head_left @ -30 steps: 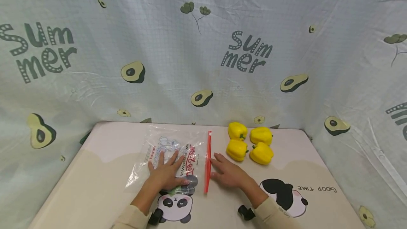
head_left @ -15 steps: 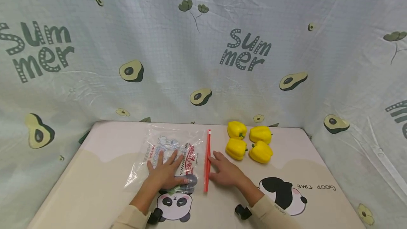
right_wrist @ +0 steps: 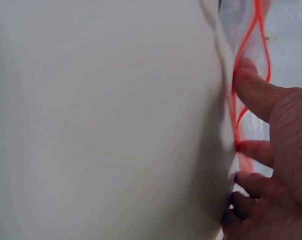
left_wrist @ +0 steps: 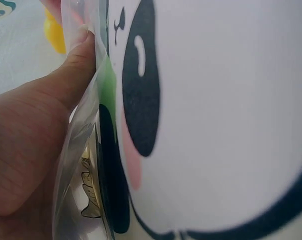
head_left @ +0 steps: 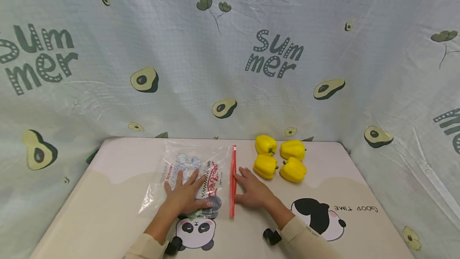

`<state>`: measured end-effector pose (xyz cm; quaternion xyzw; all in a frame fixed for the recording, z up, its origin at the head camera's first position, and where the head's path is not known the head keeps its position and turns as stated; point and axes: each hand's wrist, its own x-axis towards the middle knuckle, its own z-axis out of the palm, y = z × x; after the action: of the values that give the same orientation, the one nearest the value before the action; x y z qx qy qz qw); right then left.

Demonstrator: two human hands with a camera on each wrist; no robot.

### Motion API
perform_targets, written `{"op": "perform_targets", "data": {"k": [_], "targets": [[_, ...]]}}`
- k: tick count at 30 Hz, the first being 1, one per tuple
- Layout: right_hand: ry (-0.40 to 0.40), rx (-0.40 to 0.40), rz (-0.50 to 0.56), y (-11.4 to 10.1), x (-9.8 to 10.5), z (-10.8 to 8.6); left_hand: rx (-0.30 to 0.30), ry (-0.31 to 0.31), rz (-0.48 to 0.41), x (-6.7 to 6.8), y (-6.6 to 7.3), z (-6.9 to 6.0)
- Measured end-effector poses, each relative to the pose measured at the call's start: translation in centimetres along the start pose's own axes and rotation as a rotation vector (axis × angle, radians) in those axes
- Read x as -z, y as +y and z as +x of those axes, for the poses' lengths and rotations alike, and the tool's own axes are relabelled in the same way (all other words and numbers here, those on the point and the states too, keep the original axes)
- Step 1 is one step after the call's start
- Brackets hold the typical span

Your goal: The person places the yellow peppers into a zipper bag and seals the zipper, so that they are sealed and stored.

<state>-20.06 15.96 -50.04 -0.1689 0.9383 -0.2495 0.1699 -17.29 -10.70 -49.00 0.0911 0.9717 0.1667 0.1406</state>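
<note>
A clear zip bag (head_left: pixel 223 159) with printed lettering lies flat on the table mat. Its red zipper edge (head_left: pixel 232 207) faces right. My left hand (head_left: pixel 181 200) rests on the bag with fingers spread; in the left wrist view, the thumb (left_wrist: pixel 78 62) lies against the clear plastic (left_wrist: pixel 73 145). My right hand (head_left: pixel 256 192) is at the red edge, its fingers touching it. Seen from the right wrist, the two red strips (right_wrist: pixel 267 55) stand apart in a loop, and the thumb (right_wrist: pixel 253 87) reaches the strip while the fingertips touch lower down.
Several yellow bell peppers (head_left: pixel 265 166) sit together at the back of the table, right of the bag. Panda drawings (head_left: pixel 195 233) are printed on the pale mat (head_left: pixel 108 195). A curtain (head_left: pixel 179 51) with avocado prints hangs behind and at both sides.
The head view has shifted slightly. My left hand stays spread on the bag, and my right hand stays at the red edge, having moved very little toward it.
</note>
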Motion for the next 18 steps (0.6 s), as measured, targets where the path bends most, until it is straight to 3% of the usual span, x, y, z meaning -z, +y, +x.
{"op": "perform_targets", "data": {"k": [10, 18], "targets": [[0.042, 0.019, 0.089, 0.75, 0.08, 0.33, 0.009, 0.005, 0.002, -0.29, 0.13, 0.03], [0.02, 0.072, -0.052, 0.16, -0.18, 0.73, 0.014, -0.002, 0.007, -0.14, -0.18, 0.37]]}}
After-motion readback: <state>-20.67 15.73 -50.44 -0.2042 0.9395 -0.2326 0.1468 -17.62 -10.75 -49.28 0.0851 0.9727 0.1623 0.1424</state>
